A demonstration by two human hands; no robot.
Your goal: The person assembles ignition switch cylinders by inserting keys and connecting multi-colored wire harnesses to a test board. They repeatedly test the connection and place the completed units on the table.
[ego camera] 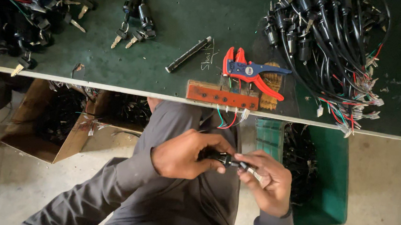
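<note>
The left hand [181, 154] is closed in a firm grip around a small black ignition switch [223, 159], held in the lap below the bench [178, 18] edge. Just right of that grip, the right hand [270, 181] pinches the switch's short lead and pale connector [252, 171] between thumb and fingertips, so both hands are shut on the one part. It looks light and rigid in the body, and limp in the wires (best held by the barrel, not the lead). Above the hands, at the bench edge, sits a red wooden block [222, 95], then a red and blue wire stripper [249, 71], and further right a heap of black cabled switches [328, 41].
</note>
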